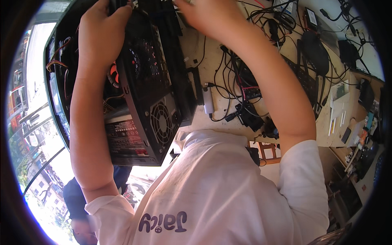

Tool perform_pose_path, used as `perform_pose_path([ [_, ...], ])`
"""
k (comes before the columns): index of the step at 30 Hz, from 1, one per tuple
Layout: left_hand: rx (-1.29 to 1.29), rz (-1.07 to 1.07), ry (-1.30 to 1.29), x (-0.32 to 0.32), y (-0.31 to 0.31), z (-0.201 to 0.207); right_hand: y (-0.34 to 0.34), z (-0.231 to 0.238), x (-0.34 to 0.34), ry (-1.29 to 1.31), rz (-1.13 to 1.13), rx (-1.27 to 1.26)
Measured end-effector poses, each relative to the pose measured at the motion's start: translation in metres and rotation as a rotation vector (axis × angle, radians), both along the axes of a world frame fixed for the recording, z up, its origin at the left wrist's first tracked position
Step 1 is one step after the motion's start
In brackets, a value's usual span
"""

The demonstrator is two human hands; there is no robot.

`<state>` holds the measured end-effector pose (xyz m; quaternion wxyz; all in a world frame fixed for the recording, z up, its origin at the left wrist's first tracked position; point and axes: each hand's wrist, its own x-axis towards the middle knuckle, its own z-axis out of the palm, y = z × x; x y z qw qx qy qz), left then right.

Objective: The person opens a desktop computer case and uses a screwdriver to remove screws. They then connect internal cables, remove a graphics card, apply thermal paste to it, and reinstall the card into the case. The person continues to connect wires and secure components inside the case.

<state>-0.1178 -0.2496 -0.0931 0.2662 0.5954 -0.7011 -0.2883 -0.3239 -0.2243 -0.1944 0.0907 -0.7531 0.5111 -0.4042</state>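
Note:
A black computer case (143, 94) stands tilted at the left, its side open. Inside it is a power supply (126, 132) with a red label, and its round fan grille (161, 122) faces the near end. My left hand (102, 36) is closed at the far end of the case, thumb and fingers bent round a dark part of it. Over the far right side of the case reaches my right hand (208, 14). The upper picture edge cuts off most of its fingers, so what they hold does not show.
Tangled black cables (232, 81) lie on the pale table (192, 53) to the right. Among them are a grey stick-shaped adapter (208, 101) and a black oval device (314, 53). Loose wires (59, 61) hang inside the case. Beyond the window at lower left is a person (77, 204).

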Motion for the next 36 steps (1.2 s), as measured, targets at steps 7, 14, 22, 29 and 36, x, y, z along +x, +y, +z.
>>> perform_pose_path([
  [7, -0.050, 0.021, -0.003, -0.012, 0.000, 0.006, 0.259, -0.110, -0.041, 0.001, -0.077, 0.504],
  [14, -0.088, 0.021, 0.031, -0.031, -0.003, 0.009, 0.313, -0.129, -0.039, 0.601, 0.219, 0.569],
  [22, -0.113, 0.072, 0.062, -0.042, 0.008, 0.015, 0.230, -0.027, 0.013, -0.143, 0.242, 0.379],
  [29, -0.130, 0.106, 0.068, -0.051, 0.009, 0.022, 0.192, -0.021, 0.023, -0.196, 0.369, 0.569],
  [36, -0.141, 0.130, 0.058, -0.058, 0.008, 0.022, 0.182, -0.015, 0.016, -0.156, 0.457, 0.696],
])
